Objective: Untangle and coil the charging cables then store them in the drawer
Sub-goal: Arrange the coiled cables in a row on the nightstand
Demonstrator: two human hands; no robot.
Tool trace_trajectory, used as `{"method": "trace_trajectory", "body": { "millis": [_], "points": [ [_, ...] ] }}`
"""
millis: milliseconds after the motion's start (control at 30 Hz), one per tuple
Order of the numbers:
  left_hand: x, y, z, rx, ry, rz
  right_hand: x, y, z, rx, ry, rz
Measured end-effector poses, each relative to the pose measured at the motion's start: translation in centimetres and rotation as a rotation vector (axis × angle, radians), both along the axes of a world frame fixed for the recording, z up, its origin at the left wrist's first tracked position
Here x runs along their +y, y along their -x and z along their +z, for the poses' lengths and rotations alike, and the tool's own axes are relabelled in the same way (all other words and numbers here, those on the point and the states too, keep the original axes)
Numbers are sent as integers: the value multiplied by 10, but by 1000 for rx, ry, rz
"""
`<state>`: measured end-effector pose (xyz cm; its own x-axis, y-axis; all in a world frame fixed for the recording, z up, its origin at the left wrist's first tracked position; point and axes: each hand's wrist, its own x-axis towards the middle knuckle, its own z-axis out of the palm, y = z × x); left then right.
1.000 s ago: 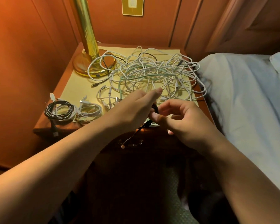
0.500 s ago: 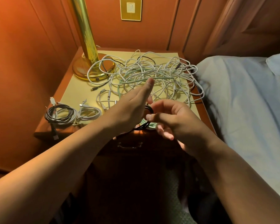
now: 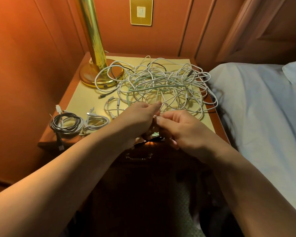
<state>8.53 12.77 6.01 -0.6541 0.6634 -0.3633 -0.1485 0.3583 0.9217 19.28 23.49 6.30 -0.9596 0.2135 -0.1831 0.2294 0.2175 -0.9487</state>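
Head view showed both hands, left hand [image 3: 137,120] and right hand [image 3: 181,129], closed on a black cable [image 3: 150,140], apparently mid-coil; next, probably finish winding beside the coiled cables [image 3: 79,123].

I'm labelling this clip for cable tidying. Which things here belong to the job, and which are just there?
Job: tangled cables; black coil; white coil; black cable in both hands; drawer.
Just there: brass lamp; wall switch; bed.
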Motion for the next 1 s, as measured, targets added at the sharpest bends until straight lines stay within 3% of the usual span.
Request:
{"method": "trace_trajectory", "body": {
  "millis": [100, 267, 367, 533, 700, 833, 1000],
  "points": [
    [1, 1, -3, -35, -61, 113, 1, 5, -7, 18, -142, -64],
    [-16, 16, 5, 111, -91, 140, 19, 8, -1, 113, 201, -363],
    [-25, 15, 10, 186, -40, 17, 26, 7, 1, 144, 225, -427],
    [-30, 9, 12, 356, -49, -40, 21, 7, -1, 178, 206, -465],
    [-33, 10, 14, 452, 161, -217, 16, 8, 1, 217, 704, -517],
    [-28, 2, 2, 641, 131, -120, 8, 10, 0, 185, 921, -406],
    [-25, -1, -6, 606, -21, 31, -6, 12, -3, 133, 929, -330]
  ]
}}
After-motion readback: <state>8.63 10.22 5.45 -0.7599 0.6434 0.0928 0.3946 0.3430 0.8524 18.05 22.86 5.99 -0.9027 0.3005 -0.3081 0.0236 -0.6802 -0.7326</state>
